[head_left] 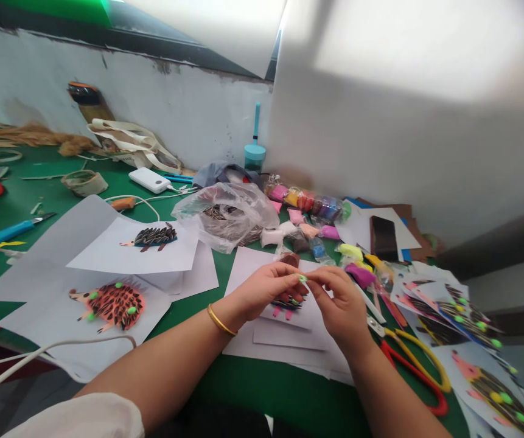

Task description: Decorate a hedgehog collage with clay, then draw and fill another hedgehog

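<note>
Between the fingertips of both hands is a small piece of bright green modelling clay (pixel 303 278). My left hand (pixel 268 289), with a gold bangle at the wrist, pinches it from the left. From the other side my right hand (pixel 338 304) pinches it too, thumb against forefinger. Beneath the hands lies a white sheet (pixel 262 307) bearing a hedgehog picture (pixel 284 304) with dark spines and pink feet; my fingers cover much of it. To the left, a pink hedgehog picture (pixel 111 304) with seeds and green balls rests on paper.
Scissors (pixel 414 365) with red and yellow handles lie at right, beside finished hedgehog pictures (pixel 494 389). A plastic bag of seeds (pixel 227 213) and colored clay packets (pixel 296 216) sit behind. A phone (pixel 384 237), a power bank (pixel 150 180) and a blue craft knife (pixel 8 231) are around the table.
</note>
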### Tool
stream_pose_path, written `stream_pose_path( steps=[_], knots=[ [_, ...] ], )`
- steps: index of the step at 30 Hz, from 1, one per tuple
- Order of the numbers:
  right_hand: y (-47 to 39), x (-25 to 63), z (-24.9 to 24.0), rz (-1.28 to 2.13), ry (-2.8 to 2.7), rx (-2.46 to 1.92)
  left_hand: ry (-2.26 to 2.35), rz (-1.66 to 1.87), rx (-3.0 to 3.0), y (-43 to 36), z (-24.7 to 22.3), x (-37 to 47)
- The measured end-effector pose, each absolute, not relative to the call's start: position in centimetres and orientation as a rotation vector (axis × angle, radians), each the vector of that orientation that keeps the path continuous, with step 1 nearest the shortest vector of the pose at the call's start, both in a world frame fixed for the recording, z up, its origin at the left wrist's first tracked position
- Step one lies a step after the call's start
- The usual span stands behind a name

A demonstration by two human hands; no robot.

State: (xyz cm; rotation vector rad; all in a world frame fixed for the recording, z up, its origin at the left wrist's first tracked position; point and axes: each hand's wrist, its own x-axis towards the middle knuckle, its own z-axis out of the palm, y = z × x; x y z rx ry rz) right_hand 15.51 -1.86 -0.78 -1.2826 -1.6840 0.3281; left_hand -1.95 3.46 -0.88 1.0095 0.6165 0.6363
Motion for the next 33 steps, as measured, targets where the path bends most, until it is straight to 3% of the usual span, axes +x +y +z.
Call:
stream_pose_path(
  steps=[10,25,33],
  knots=[
    [-1.9,15.3,-0.3,0.371,-1.793,-1.244,0.613,0.624,1.062,3.4,-0.9,-2.0],
    [-1.8,15.8,-1.1,0.528,-1.440,-1.312,0.664,0.726,0.863,3.0,-0.4,-1.7],
    [-1.9,15.5,-0.4,0.437,-1.603,-1.224,0.687,0.773,0.992,3.0,-0.9,-1.7]
  ],
)
